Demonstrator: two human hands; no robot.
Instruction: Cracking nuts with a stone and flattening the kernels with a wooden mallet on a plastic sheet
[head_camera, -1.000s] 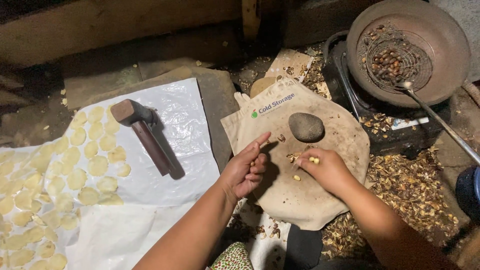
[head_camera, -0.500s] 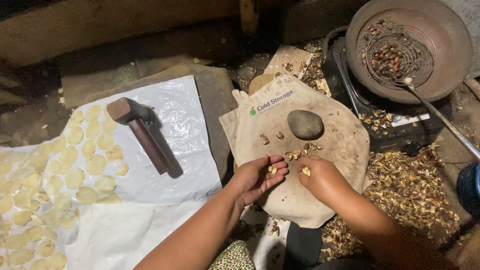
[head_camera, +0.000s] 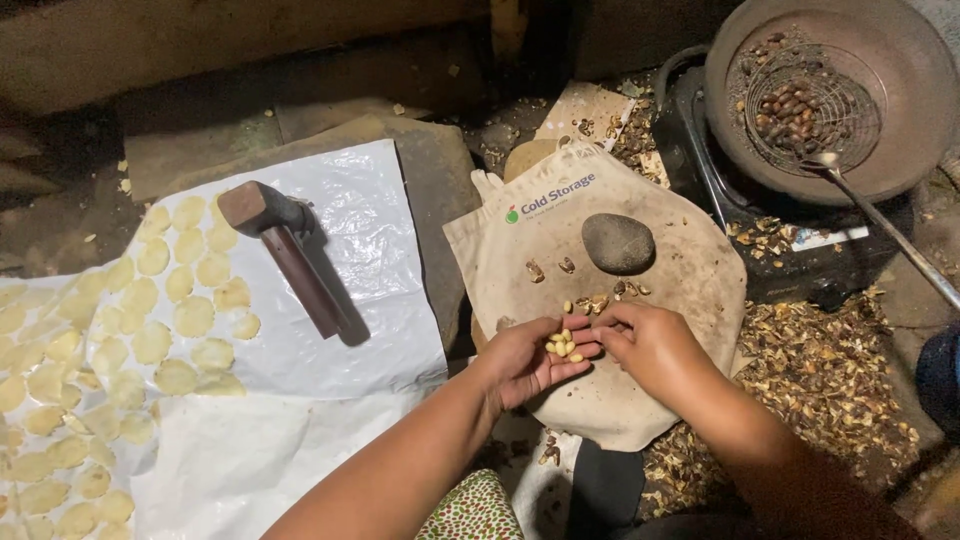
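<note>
Peeled kernels (head_camera: 563, 346): small pale-yellow heap, lying in the cupped palm of my left hand (head_camera: 528, 358), just below centre of frame. Left hand palm-up, fingers loosely curled, half open, cradling the kernels rather than gripping them. Right hand (head_camera: 648, 345) just beside it, palm down; fingertips pinched close together and touching the heap at its right edge. I cannot tell whether they have a kernel between them.

Both hands rest over a stained beige cloth bag (head_camera: 690, 275) spread flat at centre. On the bag, just above my hands: a few unpeeled nuts (head_camera: 596, 302) and bits of shell; above those, a smooth grey stone (head_camera: 617, 243).

Right of the bag, lower right: a thick litter of brown husks (head_camera: 830, 365) on the ground. Upper right: a dark round pan (head_camera: 900, 160) with a wire skimmer (head_camera: 830, 110) holding roasted brown nuts.

Left half of frame: white plastic sheet (head_camera: 330, 420); a wooden mallet (head_camera: 285, 250) lies on it; flattened pale discs (head_camera: 150, 320) in rows toward the left edge.
</note>
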